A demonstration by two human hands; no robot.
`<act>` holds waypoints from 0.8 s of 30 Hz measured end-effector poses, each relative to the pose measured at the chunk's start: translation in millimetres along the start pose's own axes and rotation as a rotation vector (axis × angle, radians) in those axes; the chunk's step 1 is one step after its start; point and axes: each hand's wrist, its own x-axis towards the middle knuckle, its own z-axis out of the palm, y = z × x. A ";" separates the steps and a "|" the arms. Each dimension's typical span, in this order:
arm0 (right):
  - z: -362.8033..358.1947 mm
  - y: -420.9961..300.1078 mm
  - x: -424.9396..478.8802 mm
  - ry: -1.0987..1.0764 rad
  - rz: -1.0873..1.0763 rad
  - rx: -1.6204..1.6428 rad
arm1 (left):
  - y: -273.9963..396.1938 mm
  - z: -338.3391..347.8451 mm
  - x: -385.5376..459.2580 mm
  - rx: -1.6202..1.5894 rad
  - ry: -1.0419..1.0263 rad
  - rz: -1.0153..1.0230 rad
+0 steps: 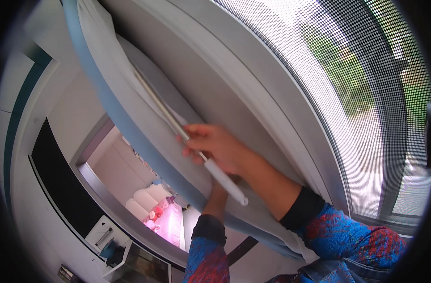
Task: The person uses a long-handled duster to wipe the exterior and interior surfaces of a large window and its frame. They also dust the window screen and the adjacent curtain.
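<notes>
My right hand [217,146] is closed around a thin metal pole [160,106] just above its white handle [222,178]. A small hanging loop ends the handle, which points down toward me. The pole runs up and away along the pale lining of a curtain [120,88], and its far end blends into the fabric. Behind the handle and my right hand, my left hand [219,188] is mostly hidden; only the wrist area shows, close to the curtain. Whether it grips the fabric cannot be seen. The curtain's outer edge is light blue.
A window with a mesh screen [343,106] fills the right side, greenery beyond it. Left of the curtain, a doorway frame [95,180] opens onto a room with a pink bed [167,223]. A dark panel [65,180] and a glass-fronted cabinet [144,265] stand at lower left.
</notes>
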 end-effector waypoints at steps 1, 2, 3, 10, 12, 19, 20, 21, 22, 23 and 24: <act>3.1 2.6 -6.0 -0.094 0.048 0.117 | -8.2 10.1 -2.4 0.015 -0.020 -0.010; 4.4 7.7 -12.8 -0.184 0.105 0.247 | -16.4 25.0 -6.2 0.031 -0.051 -0.029; -2.3 4.7 -20.0 -0.253 0.111 0.251 | -14.5 29.9 4.1 0.042 -0.060 -0.010; -6.3 25.5 -74.5 -0.340 0.276 0.063 | -55.1 80.7 12.6 0.125 -0.161 -0.053; -13.5 36.1 -85.0 -0.278 0.323 0.030 | -68.4 85.7 15.9 0.150 -0.176 -0.071; -11.4 23.4 -92.2 0.017 0.180 0.112 | -155.9 126.8 -31.1 0.306 -0.307 -0.209; -10.7 20.7 -92.5 0.021 0.163 0.104 | -175.9 137.5 -46.2 0.333 -0.337 -0.241; -9.1 19.1 -92.2 0.021 0.150 0.099 | -197.2 150.1 -64.9 0.356 -0.374 -0.282; -2.4 20.9 -91.8 0.021 0.165 0.073 | -232.9 178.0 -96.6 0.317 -0.453 -0.398; 5.5 20.5 -90.2 0.019 0.180 0.046 | -266.5 203.8 -131.7 0.284 -0.529 -0.516; 2.2 16.4 -84.3 0.058 0.165 -0.015 | -274.2 189.1 -137.2 0.288 -0.537 -0.503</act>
